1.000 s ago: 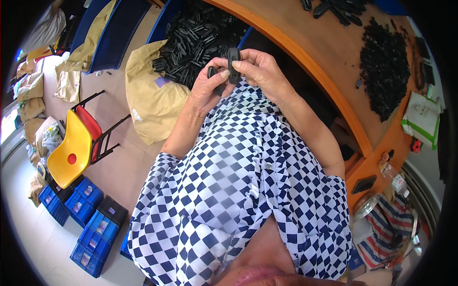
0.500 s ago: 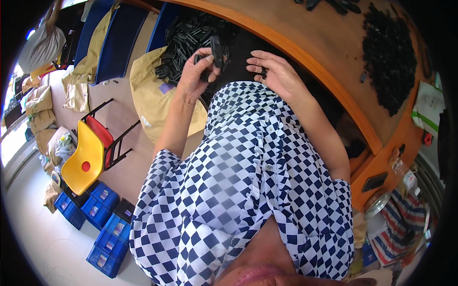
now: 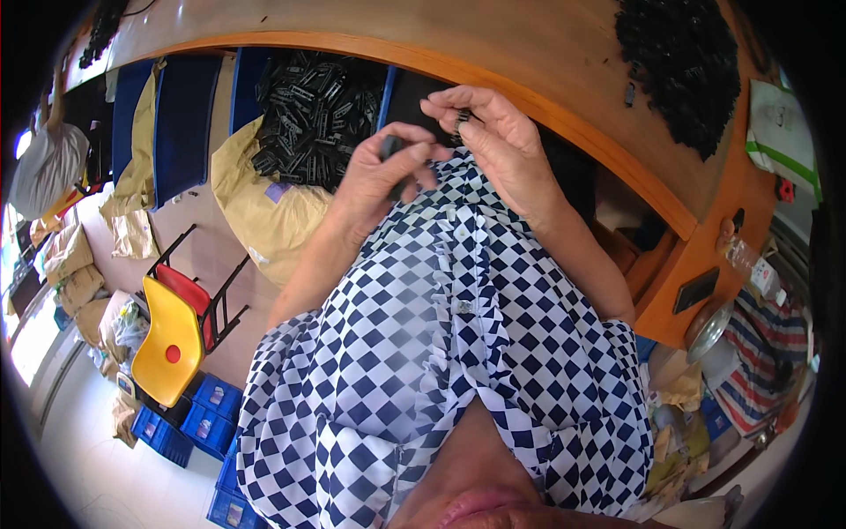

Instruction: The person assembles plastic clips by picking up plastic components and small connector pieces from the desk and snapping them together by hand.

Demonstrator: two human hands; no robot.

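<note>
Both my hands are raised in front of my checked shirt, near the table edge. My left hand (image 3: 383,176) is closed around a dark piece (image 3: 390,148), mostly hidden by its curled fingers and a little blurred. My right hand (image 3: 507,145) pinches a small black plastic part (image 3: 461,119) between thumb and fingers, close to the left fingertips. Beyond the left hand lies a heap of long, slotted black plastic pieces (image 3: 304,115). A brown paper sack (image 3: 264,207) sits against that heap.
The wooden table (image 3: 493,44) curves across the far side, with a pile of small black parts (image 3: 683,62) on it. A dark phone-like slab (image 3: 696,291) lies at its right end. A yellow-and-red chair (image 3: 163,344) and blue bins (image 3: 211,406) stand at left.
The long black piece that stood up from my left hand no longer shows there. My hands have come closer together, and the right fingers have closed on a small part. The view has shifted.
</note>
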